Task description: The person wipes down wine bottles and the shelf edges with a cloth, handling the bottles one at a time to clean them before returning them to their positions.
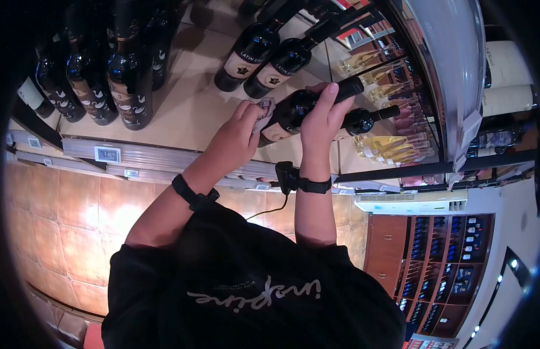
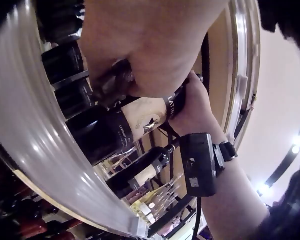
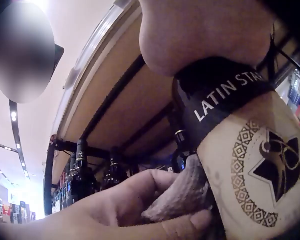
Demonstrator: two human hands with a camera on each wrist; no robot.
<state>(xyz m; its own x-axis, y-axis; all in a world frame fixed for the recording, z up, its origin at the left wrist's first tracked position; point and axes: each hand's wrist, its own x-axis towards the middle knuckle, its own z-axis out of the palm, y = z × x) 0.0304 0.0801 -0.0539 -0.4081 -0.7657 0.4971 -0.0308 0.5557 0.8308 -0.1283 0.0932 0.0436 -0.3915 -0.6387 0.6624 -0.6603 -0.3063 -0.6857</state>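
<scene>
A dark wine bottle [image 1: 280, 123] with a cream star label reading "LATIN STA…" is tilted in front of the shelf. My right hand [image 1: 321, 123] grips it around the neck and shoulder, thumb laid along the neck toward the black cap. In my left hand [image 1: 230, 141], a crumpled grey textured cloth [image 3: 177, 196] is pinched between thumb and fingers. The cloth sits right at the bottle's side, beside the label. In the left wrist view, the left hand [image 2: 150, 45] covers part of the bottle [image 2: 97, 131].
Two matching bottles [image 1: 247, 58] stand on the wooden shelf [image 1: 186, 110] just behind. Several swan-label bottles [image 1: 129, 87] stand at left. Another dark bottle [image 1: 359, 121] and several pale yellow bottles [image 1: 383, 150] are at right. Price tags [image 1: 107, 154] line the shelf's front edge.
</scene>
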